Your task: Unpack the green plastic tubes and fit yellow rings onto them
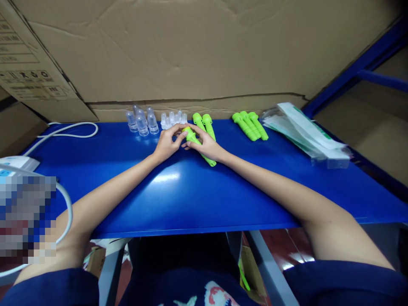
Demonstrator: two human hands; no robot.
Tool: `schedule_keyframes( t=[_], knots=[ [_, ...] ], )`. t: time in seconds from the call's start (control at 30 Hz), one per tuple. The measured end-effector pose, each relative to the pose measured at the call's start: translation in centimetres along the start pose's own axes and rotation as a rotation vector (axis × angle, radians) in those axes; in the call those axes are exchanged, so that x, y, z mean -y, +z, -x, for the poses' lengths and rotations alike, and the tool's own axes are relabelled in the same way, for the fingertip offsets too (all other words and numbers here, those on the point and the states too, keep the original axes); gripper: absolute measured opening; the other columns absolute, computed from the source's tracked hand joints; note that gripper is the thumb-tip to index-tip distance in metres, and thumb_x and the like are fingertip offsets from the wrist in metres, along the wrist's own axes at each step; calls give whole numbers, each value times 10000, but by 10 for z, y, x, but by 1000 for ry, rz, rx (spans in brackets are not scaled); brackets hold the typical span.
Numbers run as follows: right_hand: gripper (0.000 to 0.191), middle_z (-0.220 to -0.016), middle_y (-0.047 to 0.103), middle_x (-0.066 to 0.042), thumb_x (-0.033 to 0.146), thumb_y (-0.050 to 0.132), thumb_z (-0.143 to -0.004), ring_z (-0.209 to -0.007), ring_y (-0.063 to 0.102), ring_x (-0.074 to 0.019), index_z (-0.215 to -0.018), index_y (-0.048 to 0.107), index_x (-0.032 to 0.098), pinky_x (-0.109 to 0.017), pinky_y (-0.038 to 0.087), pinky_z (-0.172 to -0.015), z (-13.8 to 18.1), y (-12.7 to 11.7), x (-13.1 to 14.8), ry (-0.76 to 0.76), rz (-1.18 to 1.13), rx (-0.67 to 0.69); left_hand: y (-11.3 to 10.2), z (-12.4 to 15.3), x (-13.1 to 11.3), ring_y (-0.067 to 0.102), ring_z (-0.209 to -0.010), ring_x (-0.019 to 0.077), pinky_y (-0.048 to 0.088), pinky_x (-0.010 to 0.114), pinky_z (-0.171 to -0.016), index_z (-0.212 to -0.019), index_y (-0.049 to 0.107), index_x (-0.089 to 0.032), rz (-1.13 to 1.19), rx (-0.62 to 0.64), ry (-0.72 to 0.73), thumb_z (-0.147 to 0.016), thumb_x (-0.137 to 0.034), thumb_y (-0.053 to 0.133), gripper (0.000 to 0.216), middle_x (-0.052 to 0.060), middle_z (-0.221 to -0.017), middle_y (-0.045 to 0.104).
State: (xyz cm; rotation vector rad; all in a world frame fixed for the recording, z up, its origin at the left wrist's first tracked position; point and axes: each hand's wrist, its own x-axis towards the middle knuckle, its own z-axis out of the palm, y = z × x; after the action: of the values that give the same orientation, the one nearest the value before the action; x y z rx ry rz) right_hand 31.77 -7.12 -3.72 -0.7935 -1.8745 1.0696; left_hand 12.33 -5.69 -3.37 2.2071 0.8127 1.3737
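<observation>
Near frame centre, your left hand [168, 143] and right hand [207, 146] are clamped on one lime-green flashlight-shaped tube [191, 135] at the bench [191, 195].

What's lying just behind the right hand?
Two lime-green plastic sticks lie behind the right hand. Their flanged heads and upper shafts show; the hand covers their lower parts, so those can't be seen.

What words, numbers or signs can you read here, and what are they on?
None can be read clearly.
Left cardboard: printed lines and a row of small square signs, too blurred.
Plastic bags: any print is too small.
Held green piece: no readable text.
</observation>
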Motion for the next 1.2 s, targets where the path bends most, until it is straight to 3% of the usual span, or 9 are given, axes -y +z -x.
schedule_keyframes(
  t=[0.13,0.33,0.5,0.63,0.9,1.07,1.2],
  knots=[
    [816,-1578,492,-138,493,739,-861,-1048,748,-236,-1583,423,279,-476,691,-918,-1,6,-2,28,-140,-22,0,0,-1,782,-972,184,613,290,-913,-1165,732,-155,-17,-27,-31,-1002,-385,619,304,92,-1136,809],
    [786,-1571,476,-131,504,773,-827,-1021,739,-220,-1518,478,276,-432,707,-858,0,9,2,23,-147,-93,-1,-2,-6,760,-960,176,595,282,-872,-1102,749,-174,-104,-89,-29,-972,-302,655,205,76,-1116,816],
    [750,-1520,517,-125,492,785,-812,-919,721,-197,-1472,501,280,-395,718,-707,0,8,3,28,-130,-101,-1,-1,-7,757,-1025,189,598,310,-934,-1114,738,-181,-94,-83,-17,-989,-336,648,219,82,-1142,806],
    [741,-1521,521,-121,462,787,-795,-827,699,-165,-1453,499,279,-367,702,-624,-1,8,2,39,-134,-110,0,0,-4,776,-1013,190,614,325,-966,-1134,728,-166,-11,-67,-45,-994,-390,656,274,96,-1135,807],
    [690,-1424,581,-124,396,789,-763,-723,677,-135,-1361,477,256,-305,636,-505,-1,6,3,60,-134,-113,0,0,-7,792,-934,184,623,286,-853,-1081,756,-165,-28,-86,-70,-979,-386,672,257,81,-1069,826],
    [645,-1382,566,-117,445,816,-757,-686,661,-110,-1250,442,262,-221,537,-385,0,7,0,64,-122,-122,-1,-1,-7,768,-820,164,575,270,-752,-1040,766,-172,-99,-107,-51,-976,-400,679,253,77,-1037,820],
    [656,-1339,543,-101,494,849,-729,-681,660,-103,-1162,417,258,-207,526,-361,0,8,0,61,-149,-139,-2,-1,-7,738,-774,147,554,264,-729,-1024,774,-173,-115,-112,-56,-973,-415,674,267,73,-1031,814]
  ],
)
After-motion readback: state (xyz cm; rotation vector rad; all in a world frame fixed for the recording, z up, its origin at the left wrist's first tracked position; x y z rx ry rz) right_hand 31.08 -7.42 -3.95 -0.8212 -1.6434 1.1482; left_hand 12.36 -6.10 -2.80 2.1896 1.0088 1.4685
